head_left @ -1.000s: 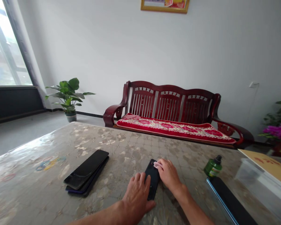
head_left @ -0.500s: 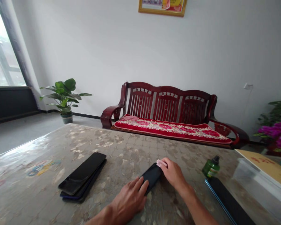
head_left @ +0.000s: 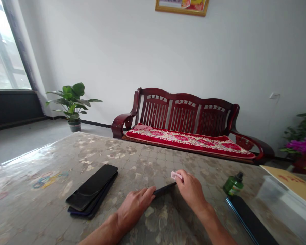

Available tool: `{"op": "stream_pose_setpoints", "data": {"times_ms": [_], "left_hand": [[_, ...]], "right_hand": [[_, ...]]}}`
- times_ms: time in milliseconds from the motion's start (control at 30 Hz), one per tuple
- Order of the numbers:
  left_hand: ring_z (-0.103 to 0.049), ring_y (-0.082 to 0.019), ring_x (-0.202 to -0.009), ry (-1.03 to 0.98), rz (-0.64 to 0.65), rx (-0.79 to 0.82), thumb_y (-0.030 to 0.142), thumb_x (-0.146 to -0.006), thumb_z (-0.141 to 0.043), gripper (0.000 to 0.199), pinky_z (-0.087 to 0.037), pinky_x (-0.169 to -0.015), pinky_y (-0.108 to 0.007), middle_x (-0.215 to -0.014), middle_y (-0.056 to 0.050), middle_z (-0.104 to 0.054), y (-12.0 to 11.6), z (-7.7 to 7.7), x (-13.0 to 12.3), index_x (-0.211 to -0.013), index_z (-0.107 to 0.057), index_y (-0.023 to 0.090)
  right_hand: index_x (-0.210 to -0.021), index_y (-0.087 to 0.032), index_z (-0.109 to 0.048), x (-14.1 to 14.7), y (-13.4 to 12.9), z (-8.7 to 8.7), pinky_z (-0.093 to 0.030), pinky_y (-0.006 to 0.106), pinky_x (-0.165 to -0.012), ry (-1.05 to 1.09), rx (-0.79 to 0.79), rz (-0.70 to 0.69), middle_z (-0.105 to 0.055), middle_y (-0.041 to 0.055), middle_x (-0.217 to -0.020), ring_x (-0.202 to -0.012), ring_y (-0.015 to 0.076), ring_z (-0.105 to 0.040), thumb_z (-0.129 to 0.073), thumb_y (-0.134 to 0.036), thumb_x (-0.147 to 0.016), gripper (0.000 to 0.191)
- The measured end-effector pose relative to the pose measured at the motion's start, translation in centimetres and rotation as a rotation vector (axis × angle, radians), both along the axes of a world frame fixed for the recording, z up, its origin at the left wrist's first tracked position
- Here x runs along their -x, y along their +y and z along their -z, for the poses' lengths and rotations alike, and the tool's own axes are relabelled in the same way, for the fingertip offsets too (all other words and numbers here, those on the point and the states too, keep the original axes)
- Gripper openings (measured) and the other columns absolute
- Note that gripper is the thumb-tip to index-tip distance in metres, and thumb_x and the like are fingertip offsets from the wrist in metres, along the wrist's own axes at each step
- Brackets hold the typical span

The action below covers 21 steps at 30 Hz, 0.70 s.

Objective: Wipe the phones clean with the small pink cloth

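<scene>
A dark phone (head_left: 165, 188) is tipped up on its edge above the table, so only a thin side of it shows. My left hand (head_left: 136, 206) grips its near left end, fingers closed over it. In my right hand (head_left: 192, 190) a small pale pink cloth (head_left: 176, 175) is pinched between thumb and fingers, at the phone's far right end. Whether the right fingers also touch the phone is hidden. Left of my hands lies a loose stack of several phones (head_left: 93, 187), the top one with its black screen up.
A green bottle (head_left: 233, 184) with a black cap stands at the right, beside more dark phones (head_left: 251, 217). A clear plastic box (head_left: 277, 200) with a tan sheet is at the right edge. Colored rubber bands (head_left: 47, 180) lie on the patterned tablecloth (head_left: 132, 163). A wooden bench (head_left: 183, 115) stands beyond.
The phone has turned from lying nearly flat, its broad face showing, to standing on edge. My left hand moved from its face to its end. The cloth stays in my right hand.
</scene>
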<state>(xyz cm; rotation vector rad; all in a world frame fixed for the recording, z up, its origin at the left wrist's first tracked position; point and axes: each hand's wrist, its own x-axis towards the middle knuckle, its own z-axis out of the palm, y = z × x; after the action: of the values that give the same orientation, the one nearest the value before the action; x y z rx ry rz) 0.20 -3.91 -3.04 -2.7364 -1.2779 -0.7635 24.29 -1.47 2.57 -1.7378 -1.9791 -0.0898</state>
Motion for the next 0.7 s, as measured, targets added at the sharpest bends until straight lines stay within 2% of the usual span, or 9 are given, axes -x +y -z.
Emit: {"op": "stream_pose_setpoints", "data": {"times_ms": [67, 167, 267, 400, 533, 700], "left_hand": [[-0.073, -0.019, -0.081, -0.032, -0.022, 0.060, 0.026, -0.103, -0.034, 0.029, -0.055, -0.071, -0.022, -0.094, -0.005, -0.074, 0.1, -0.1, 0.0, -0.120, -0.057, 0.023], [-0.073, -0.020, -0.084, -0.097, -0.054, 0.137, 0.024, -0.101, -0.038, 0.028, -0.055, -0.076, -0.023, -0.098, -0.004, -0.074, 0.0, -0.6, 0.0, -0.119, -0.060, 0.024], [-0.073, -0.019, -0.084, -0.112, -0.051, 0.137, 0.024, -0.101, -0.038, 0.027, -0.055, -0.076, -0.022, -0.098, -0.004, -0.074, -0.1, -0.9, -0.1, -0.118, -0.060, 0.024], [-0.073, -0.019, -0.085, -0.116, -0.055, 0.122, 0.023, -0.101, -0.038, 0.025, -0.056, -0.075, -0.022, -0.097, -0.003, -0.074, 0.1, -1.2, -0.1, -0.116, -0.058, 0.022], [-0.073, -0.017, -0.085, -0.167, -0.050, 0.137, 0.022, -0.100, -0.041, 0.020, -0.055, -0.076, -0.022, -0.095, -0.001, -0.073, 0.2, -1.3, -0.3, -0.111, -0.058, 0.023], [-0.072, -0.017, -0.079, -0.188, -0.086, 0.183, 0.023, -0.099, -0.040, 0.019, -0.054, -0.072, -0.023, -0.087, -0.001, -0.073, 0.2, -1.6, -0.4, -0.095, -0.059, 0.022]], "right_hand": [[-0.089, -0.025, -0.069, 0.1, 0.0, 0.0, -0.037, 0.027, -0.066, 0.021, -0.053, -0.032, -0.068, 0.0028, -0.080, -0.078, 0.0187, -0.062, -0.052, -0.025, -0.094, 0.018], [-0.089, -0.024, -0.068, 0.4, -0.2, 0.0, -0.042, 0.030, -0.078, 0.052, -0.190, -0.155, -0.069, 0.0050, -0.091, -0.090, 0.0208, -0.060, -0.052, -0.024, -0.094, 0.017], [-0.089, -0.024, -0.068, 1.0, -0.6, -0.1, -0.042, 0.033, -0.084, 0.060, -0.289, -0.241, -0.068, 0.0053, -0.097, -0.093, 0.0219, -0.057, -0.052, -0.022, -0.094, 0.017], [-0.095, -0.027, -0.070, 2.1, -1.6, -0.1, -0.042, 0.032, -0.078, 0.055, -0.283, -0.330, -0.066, 0.0027, -0.089, -0.085, 0.0197, -0.056, -0.052, -0.019, -0.096, 0.020], [-0.103, -0.027, -0.069, 3.7, -2.7, 0.2, -0.044, 0.032, -0.078, 0.053, -0.302, -0.389, -0.066, 0.0032, -0.092, -0.087, 0.0197, -0.056, -0.053, -0.019, -0.096, 0.019], [-0.114, -0.025, -0.066, 5.3, -3.5, 0.5, -0.045, 0.034, -0.081, 0.011, -0.338, -0.432, -0.067, 0.0050, -0.098, -0.090, 0.0204, -0.056, -0.050, -0.019, -0.098, 0.023]]}}
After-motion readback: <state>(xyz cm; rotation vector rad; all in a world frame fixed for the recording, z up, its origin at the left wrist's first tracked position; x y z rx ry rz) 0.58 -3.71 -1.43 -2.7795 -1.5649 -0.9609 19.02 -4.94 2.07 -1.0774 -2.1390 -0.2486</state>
